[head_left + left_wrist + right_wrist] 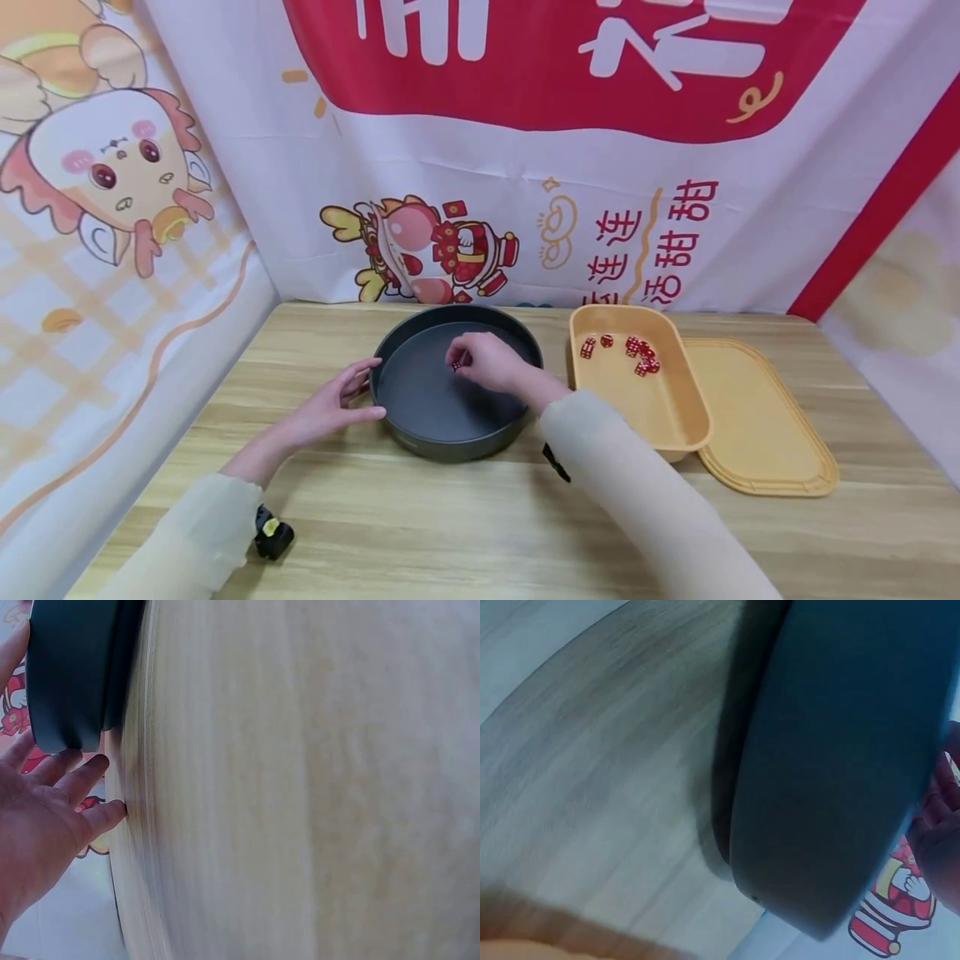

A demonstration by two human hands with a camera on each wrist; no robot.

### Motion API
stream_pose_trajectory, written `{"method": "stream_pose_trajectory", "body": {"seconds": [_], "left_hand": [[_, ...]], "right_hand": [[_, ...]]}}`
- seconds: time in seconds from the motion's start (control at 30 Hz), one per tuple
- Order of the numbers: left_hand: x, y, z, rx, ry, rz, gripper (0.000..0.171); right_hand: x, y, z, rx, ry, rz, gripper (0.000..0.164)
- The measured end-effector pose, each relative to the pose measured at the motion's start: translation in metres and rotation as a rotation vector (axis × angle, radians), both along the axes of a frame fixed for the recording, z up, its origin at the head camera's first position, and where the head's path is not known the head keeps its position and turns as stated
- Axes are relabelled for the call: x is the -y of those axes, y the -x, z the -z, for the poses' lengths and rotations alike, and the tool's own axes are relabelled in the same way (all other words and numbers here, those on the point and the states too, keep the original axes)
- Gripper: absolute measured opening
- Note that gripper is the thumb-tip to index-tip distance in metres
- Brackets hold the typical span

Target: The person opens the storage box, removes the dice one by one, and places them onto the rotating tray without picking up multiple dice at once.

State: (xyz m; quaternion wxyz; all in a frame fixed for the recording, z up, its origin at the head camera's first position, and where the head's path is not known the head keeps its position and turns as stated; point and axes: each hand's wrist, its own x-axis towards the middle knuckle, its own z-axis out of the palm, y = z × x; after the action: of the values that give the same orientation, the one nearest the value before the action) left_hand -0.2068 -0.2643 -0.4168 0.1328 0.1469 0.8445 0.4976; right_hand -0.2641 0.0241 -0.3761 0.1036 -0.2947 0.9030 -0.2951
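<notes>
A round dark grey pan [420, 408] stands on the wooden table. At its left side is my left hand [330, 406], thumb and fingers spread and fairly straight, touching the rim; the left wrist view shows these fingers [69, 780] along the pan's outer wall. Over the middle of the pan, my right hand [491, 362] pinches a red die [458, 363] between thumb and fingertips, mostly covered by them. In the right wrist view the pan wall [832, 772] hides part of that hand [939, 847]. Several red dice [642, 354] lie toward the far end of a yellow-orange tub [637, 400].
Right of the tub lies its flat yellow-orange lid [757, 417], partly under the tub's edge. A printed cloth [465, 150] hangs behind the table, and another [112, 333] covers the left side. The wooden table [420, 533] extends in front of the pan.
</notes>
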Motion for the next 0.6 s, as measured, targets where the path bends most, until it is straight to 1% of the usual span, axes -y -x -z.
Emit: {"method": "stream_pose_trajectory", "body": {"seconds": [0.17,0.3,0.43,0.6], "left_hand": [[-0.002,0.001,0.000,0.001,-0.004,-0.004,0.077],[-0.003,0.001,0.000,0.000,0.001,-0.004,0.077],[-0.003,0.000,-0.001,0.001,0.009,0.000,0.077],[-0.001,-0.003,-0.003,0.004,0.007,-0.001,0.077]], "right_hand": [[0.003,0.005,0.010,-0.003,-0.016,0.019,0.014],[0.004,0.005,0.013,-0.005,-0.018,0.025,0.013],[0.006,0.003,0.012,-0.002,-0.022,0.014,0.012],[0.007,0.002,0.008,0.015,-0.020,0.007,0.012]]}}
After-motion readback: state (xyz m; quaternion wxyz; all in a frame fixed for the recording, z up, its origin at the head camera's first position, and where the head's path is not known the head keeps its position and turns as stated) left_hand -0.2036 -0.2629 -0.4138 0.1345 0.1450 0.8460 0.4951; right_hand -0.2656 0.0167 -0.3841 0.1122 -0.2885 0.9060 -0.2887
